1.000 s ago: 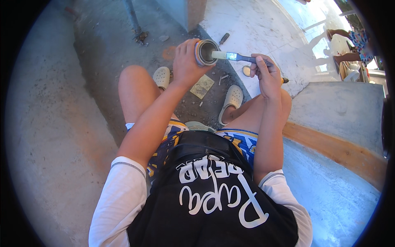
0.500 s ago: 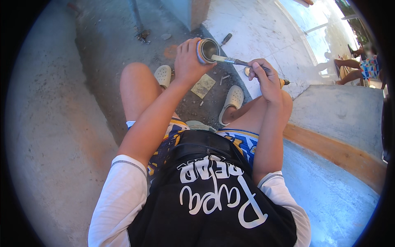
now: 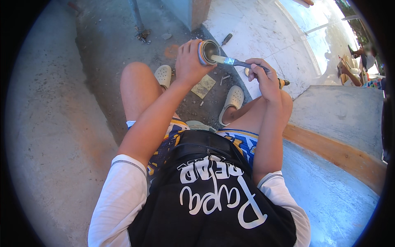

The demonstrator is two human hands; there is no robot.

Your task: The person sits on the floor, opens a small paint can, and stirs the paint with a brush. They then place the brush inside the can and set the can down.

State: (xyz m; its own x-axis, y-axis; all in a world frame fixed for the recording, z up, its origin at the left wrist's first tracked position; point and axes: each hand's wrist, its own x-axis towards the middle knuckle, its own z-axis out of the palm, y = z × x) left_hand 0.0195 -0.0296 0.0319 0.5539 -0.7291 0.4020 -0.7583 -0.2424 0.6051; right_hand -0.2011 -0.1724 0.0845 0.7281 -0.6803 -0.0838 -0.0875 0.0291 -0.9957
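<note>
In my left hand (image 3: 190, 61) is a small open tin can (image 3: 203, 52), tilted so that its mouth faces right and toward me. The fingers wrap round its left side. My right hand (image 3: 263, 78) grips the dark handle of a paintbrush (image 3: 240, 63). The brush points left, and its pale bristles reach into the mouth of the can. What lies deep in the can is too dim to make out.
A screwdriver (image 3: 226, 39) lies on the pale tiles beyond the can. A power-drill-like tool tip (image 3: 284, 83) shows by my right knee. Between my clogs lies a square tile piece (image 3: 203, 86). A wooden board (image 3: 329, 150) edges the slab at right; another person (image 3: 362, 61) is far right.
The brush has shifted slightly, its bristles still at the can's mouth. Both hands have hardly moved. The person at far right has changed posture.
</note>
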